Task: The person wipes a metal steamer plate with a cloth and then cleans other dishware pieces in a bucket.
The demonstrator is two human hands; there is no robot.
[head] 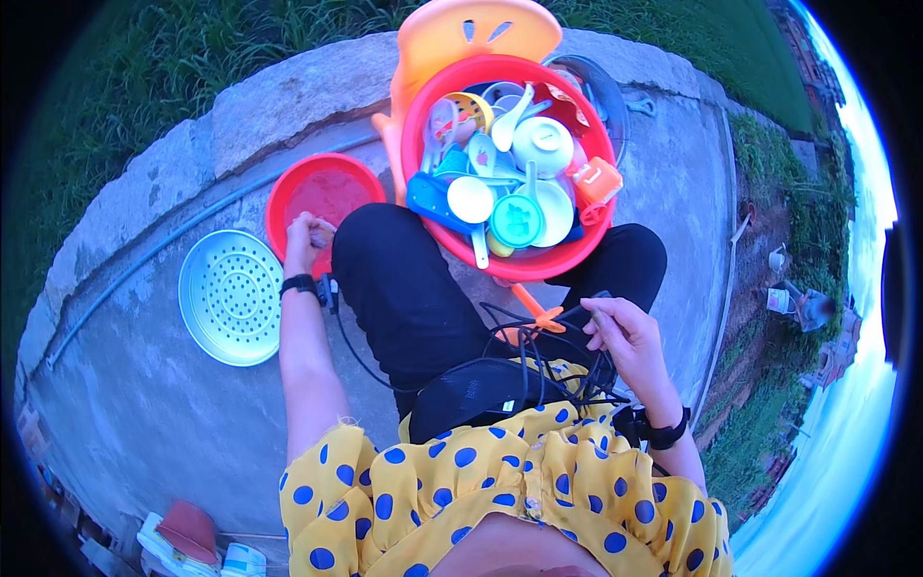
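My left hand is at the near side of a small red basin with water in it; its fingers are curled and what they hold cannot be made out. My right hand is raised above my lap, thumb and fingers pinched beside tangled black cables; a small dark piece shows at the fingertips. Before my knees a large red basin holds a white bowl, white spoons, a turquoise round lid and an orange toy piece. A black pouch lies on my lap.
A pale perforated steamer tray lies left of the small basin. An orange plastic chair stands behind the large basin, with a metal basin beside it. A hose runs along the stone ledge. A person is far right.
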